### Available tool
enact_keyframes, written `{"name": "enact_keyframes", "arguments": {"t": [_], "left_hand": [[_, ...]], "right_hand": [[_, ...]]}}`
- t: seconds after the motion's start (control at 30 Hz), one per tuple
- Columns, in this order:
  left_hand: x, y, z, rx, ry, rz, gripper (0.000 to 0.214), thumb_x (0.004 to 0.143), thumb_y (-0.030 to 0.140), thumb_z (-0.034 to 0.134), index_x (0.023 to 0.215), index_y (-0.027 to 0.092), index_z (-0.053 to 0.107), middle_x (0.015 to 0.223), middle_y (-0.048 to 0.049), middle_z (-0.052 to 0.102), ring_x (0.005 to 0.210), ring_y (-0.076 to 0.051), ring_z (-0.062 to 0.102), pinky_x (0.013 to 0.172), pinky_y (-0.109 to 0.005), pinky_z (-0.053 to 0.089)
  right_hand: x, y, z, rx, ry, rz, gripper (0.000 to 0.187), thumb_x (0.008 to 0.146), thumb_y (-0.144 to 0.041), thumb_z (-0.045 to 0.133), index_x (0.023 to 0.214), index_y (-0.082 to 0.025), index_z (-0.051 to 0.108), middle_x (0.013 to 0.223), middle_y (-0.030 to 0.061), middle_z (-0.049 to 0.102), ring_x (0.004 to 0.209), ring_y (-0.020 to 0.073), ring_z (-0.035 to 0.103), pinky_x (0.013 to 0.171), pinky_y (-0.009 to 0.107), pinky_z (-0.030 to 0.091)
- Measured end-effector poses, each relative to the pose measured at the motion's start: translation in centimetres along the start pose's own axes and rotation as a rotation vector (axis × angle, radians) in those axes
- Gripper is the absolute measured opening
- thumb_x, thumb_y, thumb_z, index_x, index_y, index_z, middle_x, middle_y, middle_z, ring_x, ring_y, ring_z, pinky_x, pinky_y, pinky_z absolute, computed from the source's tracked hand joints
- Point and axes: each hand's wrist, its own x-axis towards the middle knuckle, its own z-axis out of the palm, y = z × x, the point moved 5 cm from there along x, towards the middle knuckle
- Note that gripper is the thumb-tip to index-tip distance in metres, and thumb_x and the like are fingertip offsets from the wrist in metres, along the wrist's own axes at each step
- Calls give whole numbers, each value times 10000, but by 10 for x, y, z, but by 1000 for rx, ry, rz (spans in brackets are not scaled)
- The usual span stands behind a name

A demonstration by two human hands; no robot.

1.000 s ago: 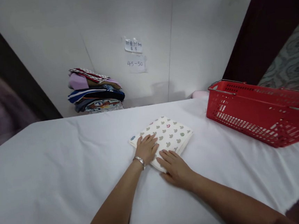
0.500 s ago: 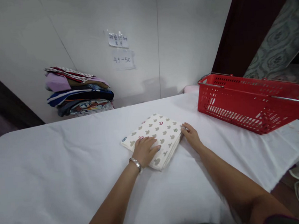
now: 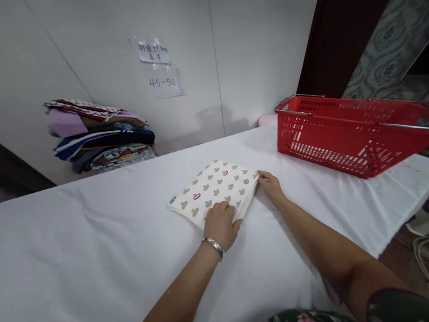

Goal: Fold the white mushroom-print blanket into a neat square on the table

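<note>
Two hands [image 3: 222,224] [image 3: 272,186], one folded cloth [image 3: 211,189], one basket [image 3: 329,143]

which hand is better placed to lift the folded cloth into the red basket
Probably the right hand: it touches the corner of the folded cloth nearest the red basket. The left hand rests on the near edge, farther away.

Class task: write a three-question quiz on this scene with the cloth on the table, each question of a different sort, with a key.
1. True or false: the red basket stands on the table, right of the folded patterned cloth.
2. Multiple choice: the left hand rests on the cloth's A) near corner, B) far corner, C) left corner.
3. Fill in: the right hand touches the cloth's corner nearest the ___.
Key: 1 true; 2 A; 3 basket.
</note>
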Motion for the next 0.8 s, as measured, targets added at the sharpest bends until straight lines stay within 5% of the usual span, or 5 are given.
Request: {"name": "enact_keyframes", "arguments": {"t": [0.23, 0.6, 0.8], "left_hand": [[2, -2, -3, -5, 3, -55, 185, 845, 329, 462, 851, 207, 600, 912, -61, 571, 907, -218, 505, 757, -357, 381], [5, -7, -4, -32, 8, -107, 229, 860, 266, 395, 769, 195, 592, 858, -56, 589, 851, -197, 527, 731, -326, 396], [2, -6, -2, -25, 7, -103, 263, 794, 456, 524, 878, 215, 589, 920, -53, 587, 901, -221, 522, 770, -345, 388]], "right_hand": [[-4, -11, 4, -23, -74, -100, 325, 636, -184, 506, 892, -238, 698, 1142, 32, 609, 1103, 210, 512, 973, 403, 380], [-7, -19, 5, -46, -152, -165, 277, 701, -197, 525, 919, -222, 694, 1211, 63, 564, 1181, 207, 460, 1001, 402, 364], [-6, -17, 7, -135, -311, -221, 274, 747, -227, 550, 988, -224, 682, 1256, 63, 538, 1215, 204, 436, 1034, 407, 324]]}}
